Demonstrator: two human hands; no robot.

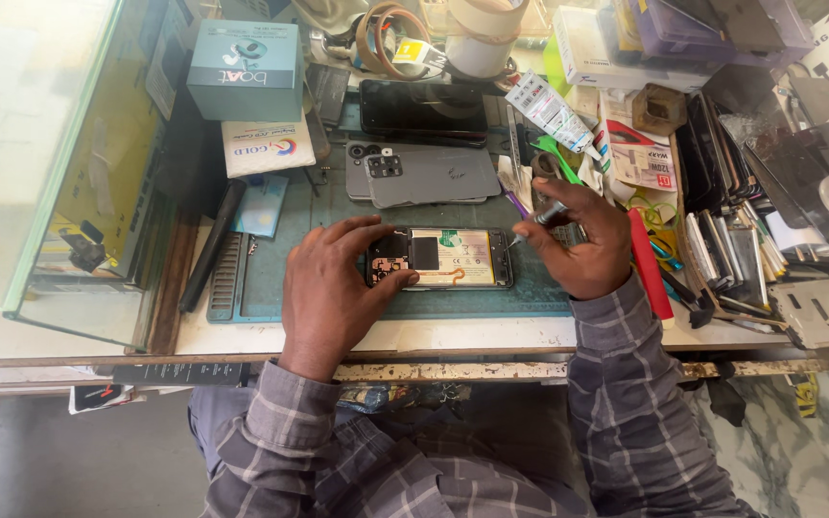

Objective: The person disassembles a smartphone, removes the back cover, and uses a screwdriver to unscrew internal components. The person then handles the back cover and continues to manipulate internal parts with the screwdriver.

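Seen from the head camera, the clutter at the right of the frame includes an upright stack of dark flat phone panels (722,153) leaning side by side, and at upper left a teal cardboard box (246,69) sits shut on a white booklet (267,146) (what the box holds cannot be seen). At centre, on the blue-green rubber work mat (280,278), lies the opened smartphone with its back cover off (441,258): a pale gold battery fills the middle, a black shield and camera block sit toward its left end, and an orange flex ribbon curls along the lower edge. Its long axis runs left to right across the frame, camera end to the left. The left hand (333,288) lies flat over that left end, fingers spread and pressing on the phone's corner. The right hand (578,235) is curled closed around a slim metal-tipped screwdriver (534,223), whose tip points down-left at the phone's right end. Just above lie grey phone back covers (429,175).
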